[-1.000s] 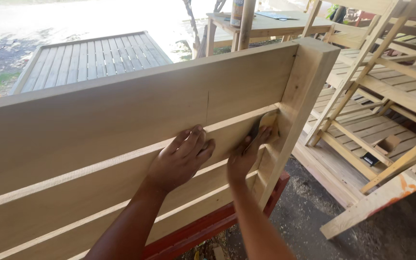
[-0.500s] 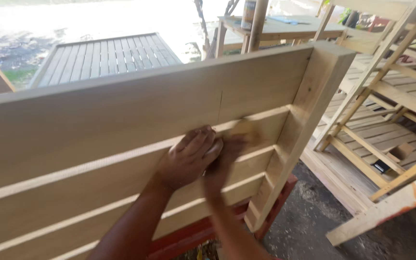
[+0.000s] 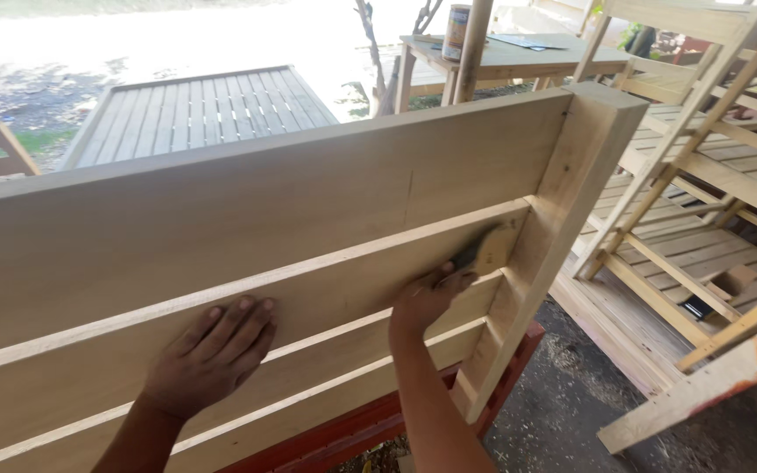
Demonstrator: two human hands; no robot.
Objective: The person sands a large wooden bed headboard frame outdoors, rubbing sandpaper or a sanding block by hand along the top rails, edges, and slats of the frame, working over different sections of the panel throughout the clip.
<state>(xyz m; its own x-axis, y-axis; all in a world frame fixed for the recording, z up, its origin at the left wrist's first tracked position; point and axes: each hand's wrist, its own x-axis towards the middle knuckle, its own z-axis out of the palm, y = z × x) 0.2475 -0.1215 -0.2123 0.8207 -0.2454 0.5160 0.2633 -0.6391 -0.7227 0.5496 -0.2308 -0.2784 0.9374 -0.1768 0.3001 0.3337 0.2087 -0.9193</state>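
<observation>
My left hand point(image 3: 212, 355) lies flat on the pale wooden panel point(image 3: 221, 219), palm down, the fingers point(image 3: 243, 315) spread a little and holding nothing; they only press on the middle board. My right hand point(image 3: 427, 298) is more to the right on the same board and its fingers are closed around a piece of sandpaper point(image 3: 484, 250), which is folded, tan on 1 side and dark at the edge. The sandpaper touches the board just beside the thick corner post point(image 3: 571, 201) at the right end of the panel, under the narrow ledge of the top board. The panel stands upright in front of me and has 3 long horizontal boards, 1 above the other. Under it I see a red support point(image 3: 352, 434), partly hidden. Behind the panel a grey slatted tabletop point(image 3: 194, 109) lies in the sun. Further back there is a wooden table point(image 3: 519, 57) with a can point(image 3: 457, 26) on it. On the right, several unfinished wooden frames point(image 3: 703, 175) lean and lie near each other, and sawdust point(image 3: 562, 385) covers the dark ground
</observation>
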